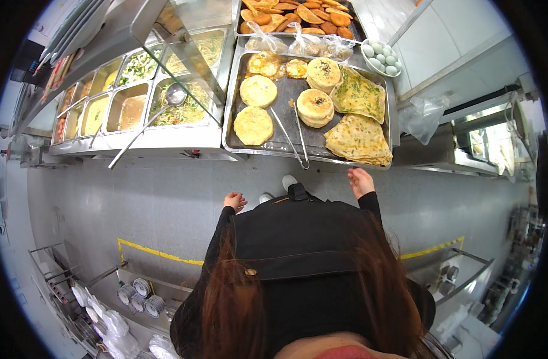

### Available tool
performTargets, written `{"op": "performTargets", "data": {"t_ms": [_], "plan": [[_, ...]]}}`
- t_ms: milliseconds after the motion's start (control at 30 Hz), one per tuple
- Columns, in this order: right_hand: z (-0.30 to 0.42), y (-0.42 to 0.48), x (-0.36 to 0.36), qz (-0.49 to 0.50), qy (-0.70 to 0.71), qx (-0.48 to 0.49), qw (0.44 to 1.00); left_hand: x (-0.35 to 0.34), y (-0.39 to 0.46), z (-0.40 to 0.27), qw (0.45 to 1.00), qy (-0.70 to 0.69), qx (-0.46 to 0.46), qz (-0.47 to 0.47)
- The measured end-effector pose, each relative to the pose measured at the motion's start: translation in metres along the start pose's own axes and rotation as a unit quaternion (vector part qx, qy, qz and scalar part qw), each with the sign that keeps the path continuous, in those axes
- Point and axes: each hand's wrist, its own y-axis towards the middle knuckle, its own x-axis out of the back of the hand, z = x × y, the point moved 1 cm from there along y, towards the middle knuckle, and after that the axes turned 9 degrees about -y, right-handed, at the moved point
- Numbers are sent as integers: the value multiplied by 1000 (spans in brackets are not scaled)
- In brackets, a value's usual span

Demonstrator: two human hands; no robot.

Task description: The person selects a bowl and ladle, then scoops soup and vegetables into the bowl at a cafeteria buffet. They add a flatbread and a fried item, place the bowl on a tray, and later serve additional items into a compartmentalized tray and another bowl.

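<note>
My left hand [235, 202] hangs at my side over the floor, fingers loosely curled, touching nothing. My right hand [361, 181] is just below the front edge of a large metal tray [285, 155], fingers partly bent and nothing in them. On the tray are round flatbreads [253, 125], stacked buns with dark seeds [315, 107], fried eggs [264, 64], a green-flecked pancake [359, 94] and folded pancakes [360, 140]. Metal tongs [296, 139] lie spread on the tray, their bent end over its front rim.
Left stand steel food pans [128, 106] behind a glass guard, with a ladle [141, 134] jutting over the counter edge. Beyond the tray are tied plastic bags [306, 44], a tray of fried pastries [309, 15] and a bowl of eggs [381, 57]. Racks with dishes [141, 298] stand behind me.
</note>
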Motion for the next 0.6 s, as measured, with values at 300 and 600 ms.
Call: {"op": "performTargets", "data": {"t_ms": [300, 600], "plan": [[45, -18, -33, 43, -266, -119, 956, 39, -4, 39, 998, -39, -30, -27], [33, -29, -202, 5, -694, 234, 681, 96, 44, 106, 997, -27, -34, 67]]}}
